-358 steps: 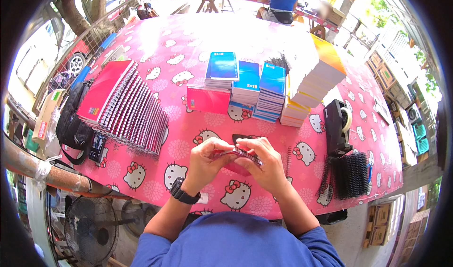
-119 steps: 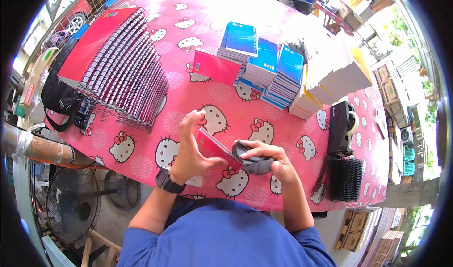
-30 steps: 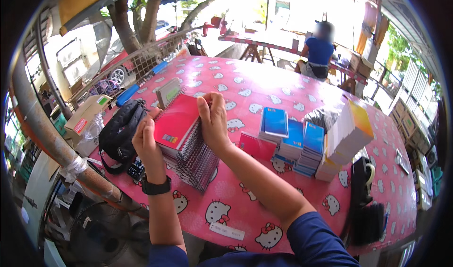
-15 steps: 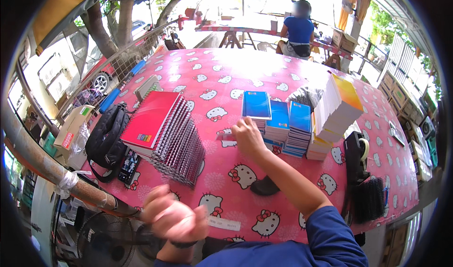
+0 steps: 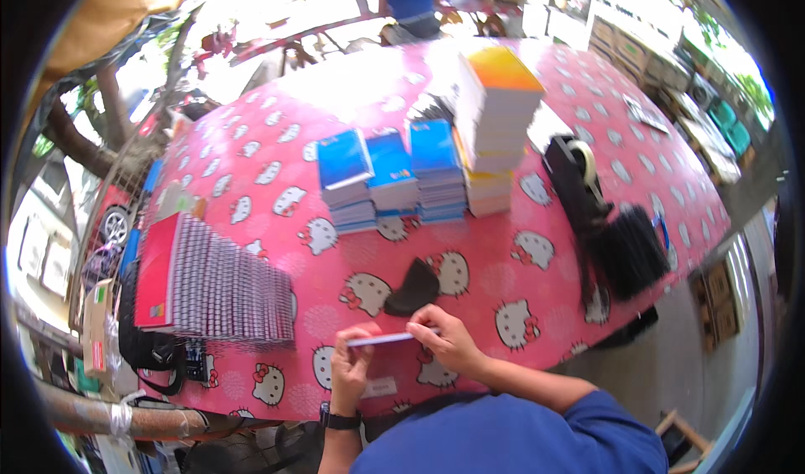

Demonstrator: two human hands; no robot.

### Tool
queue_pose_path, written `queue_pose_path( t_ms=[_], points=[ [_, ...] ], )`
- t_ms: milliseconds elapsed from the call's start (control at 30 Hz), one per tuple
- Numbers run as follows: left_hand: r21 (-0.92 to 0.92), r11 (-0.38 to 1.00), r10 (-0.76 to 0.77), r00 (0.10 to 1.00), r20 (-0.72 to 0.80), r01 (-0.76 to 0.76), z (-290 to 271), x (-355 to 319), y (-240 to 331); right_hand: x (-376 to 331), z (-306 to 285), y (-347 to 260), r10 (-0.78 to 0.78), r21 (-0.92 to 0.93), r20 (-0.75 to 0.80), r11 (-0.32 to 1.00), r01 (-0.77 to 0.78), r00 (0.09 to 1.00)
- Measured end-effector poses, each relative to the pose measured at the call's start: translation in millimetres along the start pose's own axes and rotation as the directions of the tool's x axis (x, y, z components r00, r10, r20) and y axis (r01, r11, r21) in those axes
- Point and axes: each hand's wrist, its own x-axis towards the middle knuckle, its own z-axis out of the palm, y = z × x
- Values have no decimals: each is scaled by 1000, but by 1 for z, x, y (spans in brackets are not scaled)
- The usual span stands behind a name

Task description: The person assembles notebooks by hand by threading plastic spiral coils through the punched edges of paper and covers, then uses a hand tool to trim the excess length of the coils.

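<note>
Close in front of me, both hands hold a thin flat item (image 5: 384, 339) between them, seen nearly edge-on with a pale purplish edge; its kind cannot be made out. My left hand (image 5: 348, 363), a black watch on its wrist, is closed on the left end. My right hand (image 5: 447, 340) pinches the other end. Just beyond them lies a dark wedge-shaped thing (image 5: 412, 289). Farther off stand three stacks of small blue-covered notebooks: left (image 5: 344, 160), middle (image 5: 391, 160) and right (image 5: 435, 147). Left of my hands is a tall stack of red spiral notebooks (image 5: 222, 281).
A tall stack of yellow-orange-topped pads (image 5: 503, 72) rises beside the blue ones. At right are a black tape dispenser (image 5: 570, 181) and a black bristly block (image 5: 627, 252). A black bag (image 5: 142, 340) sits at the left edge. Someone in blue (image 5: 408, 0) sits beyond the pink table (image 5: 478, 264).
My right hand has come back from beside the blue notebooks to near my body. My left hand has met it, and both now grip the thin flat item. The view has turned rightward.
</note>
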Motion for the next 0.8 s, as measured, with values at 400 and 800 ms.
queue_pose_path(
  t_ms=[400,800],
  points=[
    [779,370,510,812,284,-506,48,10,28,10,-131,-22,-275,-579,-445,814,-39,852],
    [756,389,545,793,272,-526,66,18,30,-14,-253,-7,-462,-827,-549,420,-372,697]
  ],
)
